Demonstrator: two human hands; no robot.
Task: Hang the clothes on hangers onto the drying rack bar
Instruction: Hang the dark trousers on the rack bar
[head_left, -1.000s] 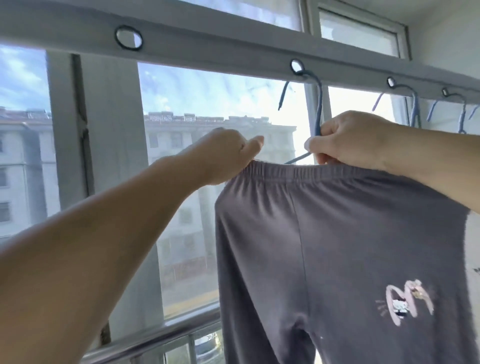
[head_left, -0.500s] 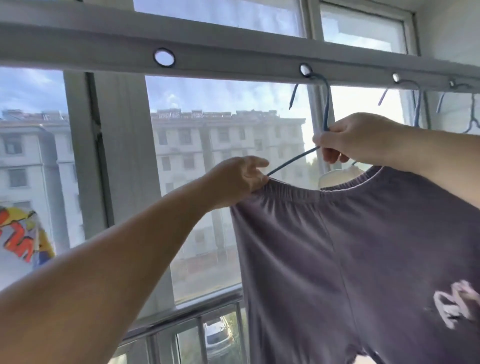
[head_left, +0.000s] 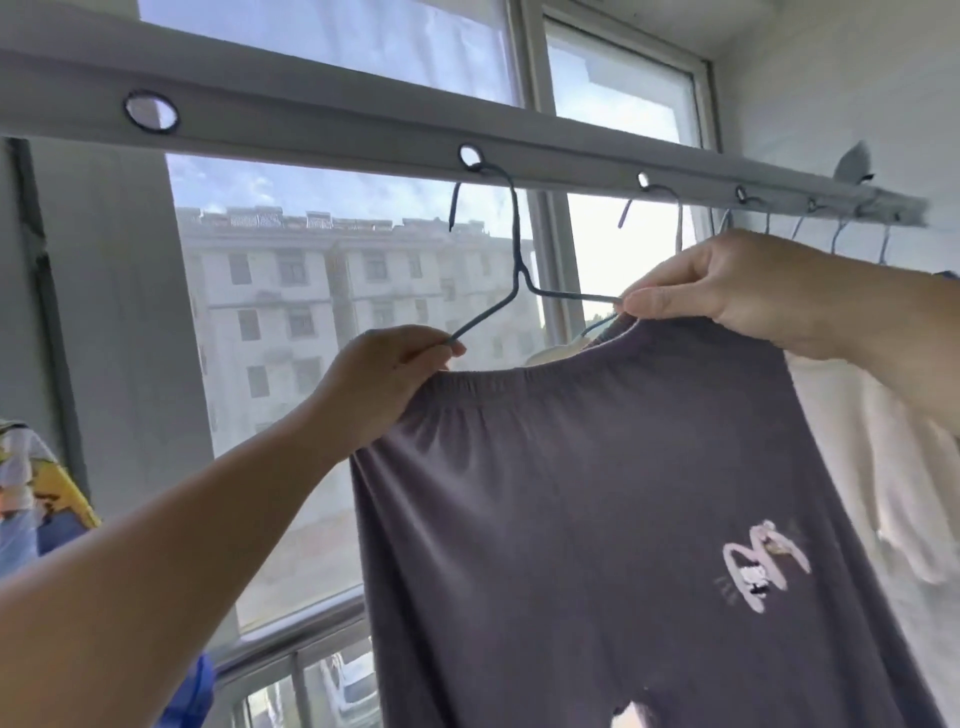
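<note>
From the head view, the blue hanger (head_left: 517, 275) was hooked through a hole in the drying rack bar (head_left: 322, 124). Below that bar, the left hand (head_left: 387, 374) and right hand (head_left: 727, 291) each pinched the waistband of the grey trousers (head_left: 597, 519) at a hanger arm. Uneven tugging could probably unhook the hanger or let the waistband slide off.

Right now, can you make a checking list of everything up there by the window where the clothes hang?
Surface: grey bar with round holes, running across the window.
Job's things: blue hanger hooked in one hole; grey pants stretched at the waistband under it.
Clutter: cream garment behind; colourful cloth at left.
Grips: left hand and right hand each pinch waistband and hanger end.
Cables: nothing seen.
Surroundings: window, building outside, more hangers along the bar.
</note>
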